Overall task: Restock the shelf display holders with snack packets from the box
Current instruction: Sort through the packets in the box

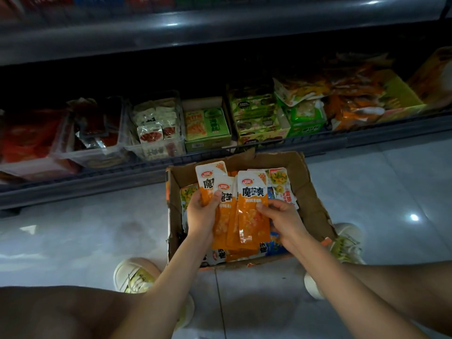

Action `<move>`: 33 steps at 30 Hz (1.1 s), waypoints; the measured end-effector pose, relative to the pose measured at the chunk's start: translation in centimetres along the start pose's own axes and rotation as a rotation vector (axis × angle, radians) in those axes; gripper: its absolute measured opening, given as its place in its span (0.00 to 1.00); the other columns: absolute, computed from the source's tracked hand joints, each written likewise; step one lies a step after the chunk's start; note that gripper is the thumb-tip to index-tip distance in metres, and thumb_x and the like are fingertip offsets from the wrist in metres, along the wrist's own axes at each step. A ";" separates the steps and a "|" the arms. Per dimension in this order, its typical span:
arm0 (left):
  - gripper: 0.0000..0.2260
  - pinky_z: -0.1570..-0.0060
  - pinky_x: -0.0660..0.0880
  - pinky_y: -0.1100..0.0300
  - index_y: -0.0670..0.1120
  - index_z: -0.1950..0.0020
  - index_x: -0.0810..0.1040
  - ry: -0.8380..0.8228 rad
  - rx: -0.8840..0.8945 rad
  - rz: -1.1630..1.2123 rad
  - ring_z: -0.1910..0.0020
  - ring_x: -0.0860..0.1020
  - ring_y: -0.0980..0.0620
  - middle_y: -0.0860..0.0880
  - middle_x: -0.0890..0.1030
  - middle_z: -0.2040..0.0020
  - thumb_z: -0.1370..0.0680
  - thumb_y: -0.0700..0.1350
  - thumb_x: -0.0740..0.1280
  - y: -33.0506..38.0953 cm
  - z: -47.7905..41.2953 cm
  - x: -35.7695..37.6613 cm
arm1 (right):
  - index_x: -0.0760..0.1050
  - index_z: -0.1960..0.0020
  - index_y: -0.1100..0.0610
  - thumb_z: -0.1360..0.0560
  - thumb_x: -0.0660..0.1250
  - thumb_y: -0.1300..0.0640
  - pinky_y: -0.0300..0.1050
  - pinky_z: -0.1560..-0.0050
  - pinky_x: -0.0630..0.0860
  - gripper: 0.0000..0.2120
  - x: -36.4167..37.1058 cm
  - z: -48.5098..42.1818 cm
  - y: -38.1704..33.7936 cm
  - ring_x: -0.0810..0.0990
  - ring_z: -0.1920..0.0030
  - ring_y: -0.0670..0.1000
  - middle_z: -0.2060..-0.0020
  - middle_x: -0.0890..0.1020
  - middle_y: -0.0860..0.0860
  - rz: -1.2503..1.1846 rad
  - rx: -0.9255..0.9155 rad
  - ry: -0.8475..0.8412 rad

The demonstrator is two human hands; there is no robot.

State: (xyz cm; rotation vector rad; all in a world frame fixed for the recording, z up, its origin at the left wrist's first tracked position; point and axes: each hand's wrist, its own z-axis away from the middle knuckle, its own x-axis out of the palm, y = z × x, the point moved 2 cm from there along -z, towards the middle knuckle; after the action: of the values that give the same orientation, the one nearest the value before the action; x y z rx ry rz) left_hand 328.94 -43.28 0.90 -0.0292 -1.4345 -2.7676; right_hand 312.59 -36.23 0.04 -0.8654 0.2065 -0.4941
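Observation:
An open cardboard box [308,192] stands on the floor in front of the bottom shelf, holding loose snack packets. Above it I hold a fanned bunch of orange-and-white snack packets [249,216]. My left hand [201,216] grips the left packets, thumb on their front. My right hand [281,221] grips the right side of the bunch, thumb pressed on the front packet. More packets with yellow and blue print [281,184] lie in the box beneath. The shelf display holders [156,148] sit in a row on the low shelf behind the box.
The low shelf [318,140] carries clear bins and green and yellow cartons of snacks. An upper shelf edge [171,28] overhangs it. My two shoes [132,275] flank the box on the glossy tiled floor [73,228].

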 end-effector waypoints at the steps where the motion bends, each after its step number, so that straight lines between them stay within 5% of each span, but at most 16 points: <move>1: 0.13 0.47 0.78 0.46 0.51 0.40 0.74 0.001 0.018 -0.021 0.49 0.81 0.49 0.49 0.81 0.46 0.24 0.50 0.68 0.3 0.2 0.1 | 0.80 0.53 0.54 0.26 0.70 0.58 0.52 0.50 0.79 0.03 0.1 0.1 -0.4 0.82 0.51 0.53 0.53 0.83 0.53 0.015 -0.011 0.010; 7: 0.11 0.45 0.77 0.46 0.55 0.40 0.67 -0.127 0.018 -0.098 0.50 0.80 0.49 0.50 0.80 0.47 0.20 0.57 0.58 2.0 1.7 0.9 | 0.78 0.57 0.51 0.26 0.70 0.58 0.47 0.52 0.79 0.03 2.2 1.7 -3.0 0.81 0.55 0.49 0.58 0.83 0.49 0.063 -0.135 0.044; 10: 0.17 0.48 0.79 0.44 0.53 0.39 0.66 -0.194 -0.023 -0.061 0.48 0.80 0.46 0.46 0.79 0.44 0.23 0.57 0.65 3.0 2.8 1.4 | 0.78 0.57 0.49 0.26 0.70 0.55 0.47 0.48 0.78 0.02 3.6 2.9 -4.2 0.80 0.54 0.49 0.59 0.81 0.45 0.144 -0.218 0.049; 16: 0.18 0.60 0.80 0.53 0.44 0.36 0.71 -0.255 0.083 0.055 0.51 0.81 0.46 0.42 0.81 0.45 0.25 0.39 0.70 7.8 4.7 2.3 | 0.78 0.40 0.53 0.22 0.64 0.54 0.49 0.44 0.78 0.11 4.4 6.5 -9.4 0.81 0.48 0.51 0.47 0.82 0.52 0.195 -0.328 -0.032; 22: 0.17 0.52 0.80 0.50 0.48 0.38 0.73 -0.382 0.269 -0.004 0.49 0.82 0.46 0.46 0.82 0.46 0.25 0.43 0.70 16.4 7.9 3.9 | 0.63 0.27 0.52 0.22 0.64 0.60 0.43 0.56 0.80 0.25 3.5 9.5 -18.0 0.82 0.53 0.48 0.48 0.82 0.52 0.078 -0.429 -0.159; 25: 0.18 0.51 0.79 0.54 0.45 0.37 0.73 -0.410 0.438 -0.127 0.48 0.82 0.49 0.47 0.82 0.44 0.25 0.44 0.70 21.3 9.1 5.3 | 0.71 0.35 0.54 0.22 0.64 0.63 0.36 0.63 0.78 0.16 3.3 11.0 -22.5 0.83 0.58 0.44 0.54 0.83 0.48 0.074 -0.529 -0.198; 28: 0.17 0.49 0.77 0.55 0.50 0.41 0.70 -0.326 0.574 -0.190 0.49 0.79 0.53 0.51 0.80 0.46 0.26 0.41 0.71 25.4 10.2 6.6 | 0.74 0.38 0.58 0.23 0.64 0.66 0.38 0.59 0.78 0.15 3.1 12.0 -26.1 0.82 0.55 0.46 0.53 0.83 0.50 0.046 -0.651 -0.152; 33: 0.24 0.48 0.77 0.54 0.54 0.34 0.67 -0.321 0.734 -0.144 0.46 0.78 0.55 0.53 0.78 0.44 0.26 0.40 0.71 30.0 10.7 9.1 | 0.75 0.45 0.53 0.25 0.66 0.68 0.43 0.54 0.80 0.13 2.5 11.8 -30.7 0.83 0.55 0.46 0.54 0.83 0.50 -0.035 -0.819 -0.070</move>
State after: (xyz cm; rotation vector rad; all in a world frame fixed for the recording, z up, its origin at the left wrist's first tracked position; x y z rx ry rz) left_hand 320.76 -51.93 31.81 -0.3768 -2.5267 -2.2151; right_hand 308.98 -46.18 31.27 -1.6846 0.3381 -0.4078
